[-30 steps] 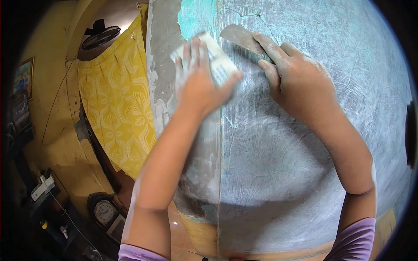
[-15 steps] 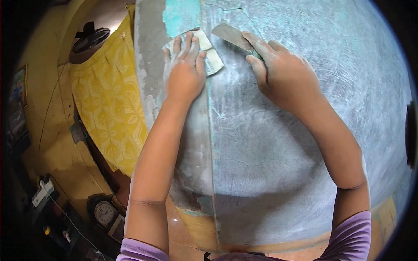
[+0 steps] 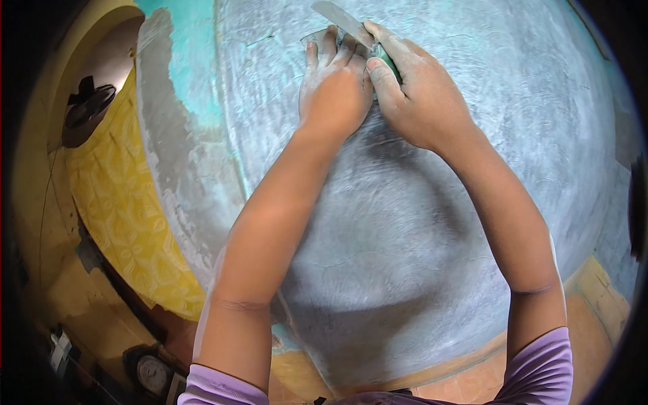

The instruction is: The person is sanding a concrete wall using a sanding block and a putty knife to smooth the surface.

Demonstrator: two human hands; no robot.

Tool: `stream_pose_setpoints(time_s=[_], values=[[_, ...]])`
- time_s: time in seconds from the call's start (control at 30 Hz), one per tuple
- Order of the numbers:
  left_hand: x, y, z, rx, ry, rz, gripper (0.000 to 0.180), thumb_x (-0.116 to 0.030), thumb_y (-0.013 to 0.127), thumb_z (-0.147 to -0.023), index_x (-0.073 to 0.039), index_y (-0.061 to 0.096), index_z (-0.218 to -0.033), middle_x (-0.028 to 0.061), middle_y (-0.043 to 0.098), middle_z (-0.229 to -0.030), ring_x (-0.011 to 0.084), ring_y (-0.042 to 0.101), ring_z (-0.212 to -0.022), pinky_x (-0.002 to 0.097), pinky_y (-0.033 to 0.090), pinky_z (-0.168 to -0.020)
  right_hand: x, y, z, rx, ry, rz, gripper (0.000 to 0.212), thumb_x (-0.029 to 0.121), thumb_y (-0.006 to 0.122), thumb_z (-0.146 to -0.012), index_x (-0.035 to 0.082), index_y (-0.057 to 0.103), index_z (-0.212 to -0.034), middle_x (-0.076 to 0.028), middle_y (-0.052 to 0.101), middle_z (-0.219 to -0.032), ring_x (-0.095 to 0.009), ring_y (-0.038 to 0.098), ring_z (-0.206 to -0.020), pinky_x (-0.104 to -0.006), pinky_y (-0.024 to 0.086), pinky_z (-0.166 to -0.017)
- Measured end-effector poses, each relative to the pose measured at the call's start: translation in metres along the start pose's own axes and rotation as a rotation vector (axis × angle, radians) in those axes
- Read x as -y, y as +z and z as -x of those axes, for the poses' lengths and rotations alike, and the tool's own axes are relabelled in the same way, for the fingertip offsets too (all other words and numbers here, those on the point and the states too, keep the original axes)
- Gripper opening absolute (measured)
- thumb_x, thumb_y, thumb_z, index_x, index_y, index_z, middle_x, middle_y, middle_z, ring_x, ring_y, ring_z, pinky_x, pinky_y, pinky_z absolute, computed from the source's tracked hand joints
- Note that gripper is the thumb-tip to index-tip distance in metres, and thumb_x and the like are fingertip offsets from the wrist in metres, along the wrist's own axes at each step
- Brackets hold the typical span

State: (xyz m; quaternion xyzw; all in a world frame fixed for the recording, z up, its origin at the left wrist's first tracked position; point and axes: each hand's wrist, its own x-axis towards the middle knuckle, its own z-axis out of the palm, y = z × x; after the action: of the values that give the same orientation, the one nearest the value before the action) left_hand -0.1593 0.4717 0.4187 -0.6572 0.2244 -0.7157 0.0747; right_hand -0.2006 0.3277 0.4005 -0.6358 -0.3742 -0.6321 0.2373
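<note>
Left hand [image 3: 337,94], fingers spread, covers a sheet [image 3: 311,37] on the wall [image 3: 398,229]; beside it, the right hand [image 3: 424,94] grips a scraper [image 3: 344,24].

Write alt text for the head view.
A person's dusty left hand spreads over a mostly hidden greyish sheet against a mottled grey-turquoise wall; the right hand alongside grips a flat metal scraper with green handle. Yellow patterned curtain and black fan at left.

Left sleeve [image 3: 221,387]: was short and lilac.
Right sleeve [image 3: 542,361]: was equally lilac, with gathered folds.
Left hand [image 3: 335,94]: was bare, with pale dust [image 3: 316,79].
Right hand [image 3: 426,94]: was bare too, and dusty.
</note>
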Motion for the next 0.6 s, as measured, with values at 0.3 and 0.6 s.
stream_pose_setpoints(time_s=[0.3,0.6], values=[[-0.010,0.043,0.001,-0.061,-0.119,0.519,0.042,-0.021,0.041,-0.094,0.004,0.051,-0.126,0.0211,0.053,-0.129,0.0436,0.039,-0.129,0.0536,0.020,-0.112,-0.047,0.003,-0.004,-0.003,0.086,-0.079,0.050,0.021,0.047,-0.091,-0.007,0.046,-0.132,-0.027,0.059,-0.110,-0.043,0.058,-0.103,-0.0440,0.045,-0.093],[-0.014,0.030,-0.011,-0.043,-0.494,1.003,0.048,-0.031,0.031,-0.101,0.001,0.064,-0.114,0.0146,0.067,-0.105,0.0218,0.061,-0.098,0.0309,0.043,-0.092,-0.057,0.049,0.009,-0.043,-0.086,-0.242,0.040,0.016,0.053,-0.087,0.001,0.057,-0.124,-0.024,0.062,-0.101,-0.043,0.059,-0.092,-0.0443,0.046,-0.089]])
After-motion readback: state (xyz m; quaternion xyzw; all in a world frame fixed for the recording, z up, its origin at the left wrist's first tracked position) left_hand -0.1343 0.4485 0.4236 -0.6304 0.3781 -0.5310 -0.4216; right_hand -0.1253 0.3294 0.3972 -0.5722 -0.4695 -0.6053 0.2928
